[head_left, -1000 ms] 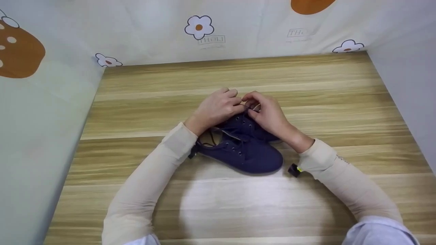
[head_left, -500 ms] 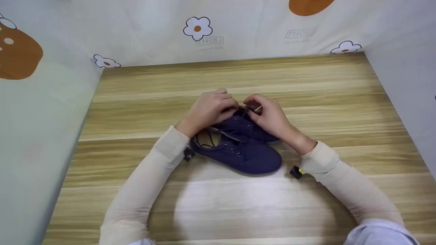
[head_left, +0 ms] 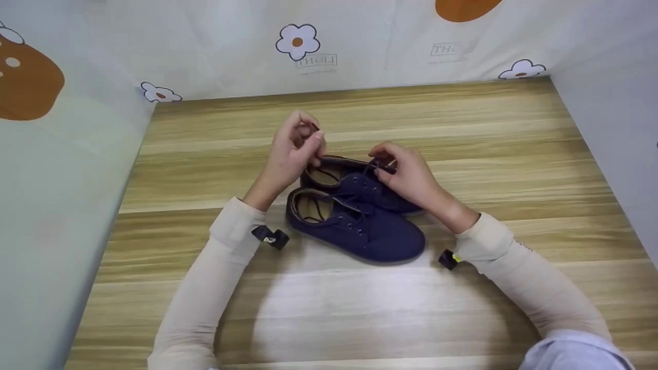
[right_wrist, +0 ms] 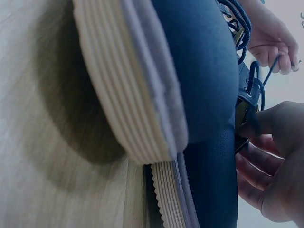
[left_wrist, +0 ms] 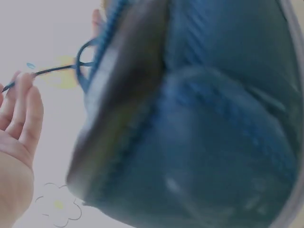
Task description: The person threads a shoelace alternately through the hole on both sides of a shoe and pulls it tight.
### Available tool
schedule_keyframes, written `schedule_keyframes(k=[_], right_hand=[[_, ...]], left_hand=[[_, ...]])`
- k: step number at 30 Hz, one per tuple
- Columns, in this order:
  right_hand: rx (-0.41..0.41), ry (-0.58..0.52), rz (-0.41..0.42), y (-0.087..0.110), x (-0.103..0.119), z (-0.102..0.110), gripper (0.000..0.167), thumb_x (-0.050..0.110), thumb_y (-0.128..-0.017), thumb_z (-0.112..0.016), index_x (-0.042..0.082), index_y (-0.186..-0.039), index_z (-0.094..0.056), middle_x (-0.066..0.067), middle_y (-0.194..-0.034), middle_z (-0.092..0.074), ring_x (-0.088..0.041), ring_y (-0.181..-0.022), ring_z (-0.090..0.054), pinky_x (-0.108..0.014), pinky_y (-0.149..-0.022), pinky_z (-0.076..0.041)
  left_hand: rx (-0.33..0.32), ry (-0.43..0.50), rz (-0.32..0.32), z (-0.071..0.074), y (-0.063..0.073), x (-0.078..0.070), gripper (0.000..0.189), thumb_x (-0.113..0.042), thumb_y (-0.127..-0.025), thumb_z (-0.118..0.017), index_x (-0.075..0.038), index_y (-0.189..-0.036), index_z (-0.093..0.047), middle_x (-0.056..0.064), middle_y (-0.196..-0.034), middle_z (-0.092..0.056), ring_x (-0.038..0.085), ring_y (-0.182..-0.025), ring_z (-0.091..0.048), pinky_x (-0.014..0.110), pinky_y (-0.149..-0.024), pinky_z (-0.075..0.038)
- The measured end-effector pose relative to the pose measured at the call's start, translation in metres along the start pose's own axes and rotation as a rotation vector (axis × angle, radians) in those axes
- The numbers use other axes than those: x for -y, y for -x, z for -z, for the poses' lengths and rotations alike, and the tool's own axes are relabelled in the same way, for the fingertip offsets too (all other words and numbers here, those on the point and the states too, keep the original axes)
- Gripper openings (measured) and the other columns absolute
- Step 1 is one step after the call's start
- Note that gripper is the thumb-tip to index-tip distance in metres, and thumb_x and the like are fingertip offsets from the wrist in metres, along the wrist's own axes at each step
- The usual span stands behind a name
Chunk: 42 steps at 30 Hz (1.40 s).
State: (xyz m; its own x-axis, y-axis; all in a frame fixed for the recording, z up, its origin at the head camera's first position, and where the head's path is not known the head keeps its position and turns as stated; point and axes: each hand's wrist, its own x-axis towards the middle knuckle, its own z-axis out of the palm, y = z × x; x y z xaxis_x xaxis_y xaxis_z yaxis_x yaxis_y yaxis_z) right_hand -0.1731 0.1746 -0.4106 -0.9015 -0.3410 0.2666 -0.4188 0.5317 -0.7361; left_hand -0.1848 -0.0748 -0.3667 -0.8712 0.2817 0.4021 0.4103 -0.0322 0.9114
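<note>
Two navy lace-up canvas shoes lie side by side, toes to the right: the near shoe (head_left: 388, 239) and, partly behind it, the far shoe (head_left: 360, 189). My left hand (head_left: 289, 149) is raised over the far shoe's heel, fingers curled in a pinch. The left wrist view shows a dark shoelace (left_wrist: 54, 70) stretched from the shoe to that hand. My right hand (head_left: 411, 172) holds the far shoe at the top of its lacing, thumb on one side and fingers on the other. In the right wrist view its thumb (right_wrist: 266, 121) overlaps the opening by the eyelets.
The shoes rest on a wood-grain table (head_left: 339, 313). A pale curtain with flower prints (head_left: 298, 42) stands behind, and further pale walls (head_left: 606, 103) rise at both sides. Small black cameras (head_left: 447, 259) are strapped at my wrists.
My left hand has moved from the far shoe's lacing toward the left, drawing the shoelace out, and uncovered the far shoe's heel opening. My right hand stays nearly in place.
</note>
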Motion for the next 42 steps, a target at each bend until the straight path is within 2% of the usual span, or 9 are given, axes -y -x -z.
schedule_keyframes(k=[3,6,9,11,14,18,22,29,42], right_hand=[[-0.001,0.005,0.003,0.000,-0.001,0.001,0.031,-0.002,-0.081,-0.071,0.001,-0.112,-0.067,-0.015,-0.099,-0.075,-0.027,-0.089,-0.071,-0.039,-0.078,-0.058],[0.001,0.003,0.005,0.001,-0.002,0.000,0.030,-0.001,-0.082,-0.071,0.001,-0.111,-0.068,-0.015,-0.098,-0.075,-0.027,-0.089,-0.071,-0.039,-0.077,-0.058],[0.006,0.003,0.004,0.001,-0.003,0.000,0.029,0.001,-0.082,-0.071,0.002,-0.111,-0.068,-0.014,-0.099,-0.075,-0.026,-0.089,-0.071,-0.037,-0.077,-0.058],[0.010,-0.001,0.002,0.001,-0.003,0.000,0.028,0.004,-0.084,-0.070,0.002,-0.112,-0.068,-0.013,-0.100,-0.075,-0.024,-0.089,-0.071,-0.035,-0.077,-0.058],[0.006,-0.015,-0.008,0.001,-0.004,0.002,0.023,0.008,-0.090,-0.065,0.004,-0.113,-0.068,-0.011,-0.100,-0.076,-0.021,-0.090,-0.071,-0.032,-0.076,-0.057],[-0.004,-0.022,-0.029,0.002,-0.005,0.007,0.026,-0.002,-0.094,-0.052,0.003,-0.114,-0.067,-0.011,-0.103,-0.076,-0.024,-0.095,-0.072,-0.034,-0.079,-0.055],[0.045,0.003,-0.073,0.004,-0.009,0.013,0.036,-0.011,-0.086,-0.049,0.001,-0.114,-0.067,-0.015,-0.109,-0.074,-0.031,-0.103,-0.069,-0.041,-0.085,-0.056],[0.159,0.035,-0.110,0.006,-0.014,0.017,0.030,0.000,-0.087,-0.065,0.002,-0.116,-0.070,-0.017,-0.118,-0.071,-0.036,-0.111,-0.065,-0.049,-0.093,-0.055],[0.050,-0.025,-0.110,0.003,-0.009,0.008,0.024,0.005,-0.089,-0.068,0.002,-0.112,-0.072,-0.017,-0.106,-0.075,-0.029,-0.099,-0.070,-0.043,-0.087,-0.056]], left_hand=[[-0.062,0.019,-0.045,0.004,-0.001,-0.007,0.007,-0.003,-0.095,-0.054,-0.008,-0.096,-0.049,-0.011,-0.055,-0.045,0.006,-0.045,-0.038,0.021,-0.042,-0.032],[-0.053,-0.053,-0.065,0.008,0.001,-0.012,0.006,-0.004,-0.094,-0.057,-0.006,-0.095,-0.052,-0.011,-0.055,-0.039,0.003,-0.047,-0.031,0.019,-0.046,-0.024],[0.028,-0.306,-0.004,0.009,0.004,-0.012,0.009,-0.011,-0.093,-0.063,-0.003,-0.096,-0.060,-0.008,-0.057,-0.041,0.005,-0.051,-0.033,0.020,-0.050,-0.027],[0.123,-0.549,0.037,0.007,0.004,-0.011,0.013,-0.019,-0.092,-0.067,-0.008,-0.099,-0.066,-0.005,-0.059,-0.046,0.008,-0.053,-0.038,0.022,-0.053,-0.031],[0.278,-0.875,0.036,0.002,0.004,-0.007,0.019,-0.034,-0.092,-0.069,-0.017,-0.098,-0.074,-0.002,-0.069,-0.065,0.012,-0.059,-0.053,0.029,-0.057,-0.043],[0.424,-1.056,0.023,-0.006,0.000,-0.001,0.025,-0.043,-0.092,-0.067,-0.021,-0.097,-0.079,-0.003,-0.090,-0.078,0.018,-0.075,-0.070,0.039,-0.069,-0.056],[0.501,-1.078,0.032,-0.015,-0.008,0.003,0.023,-0.040,-0.093,-0.067,-0.023,-0.099,-0.080,-0.004,-0.097,-0.078,0.020,-0.086,-0.073,0.041,-0.078,-0.057],[0.533,-1.041,0.081,-0.026,-0.018,0.010,0.020,-0.039,-0.090,-0.070,-0.027,-0.102,-0.080,-0.005,-0.101,-0.078,0.021,-0.090,-0.072,0.043,-0.079,-0.056],[0.476,-0.925,0.198,-0.036,-0.022,0.019,0.017,-0.039,-0.085,-0.076,-0.028,-0.097,-0.081,-0.006,-0.104,-0.078,0.018,-0.098,-0.072,0.038,-0.085,-0.055]])
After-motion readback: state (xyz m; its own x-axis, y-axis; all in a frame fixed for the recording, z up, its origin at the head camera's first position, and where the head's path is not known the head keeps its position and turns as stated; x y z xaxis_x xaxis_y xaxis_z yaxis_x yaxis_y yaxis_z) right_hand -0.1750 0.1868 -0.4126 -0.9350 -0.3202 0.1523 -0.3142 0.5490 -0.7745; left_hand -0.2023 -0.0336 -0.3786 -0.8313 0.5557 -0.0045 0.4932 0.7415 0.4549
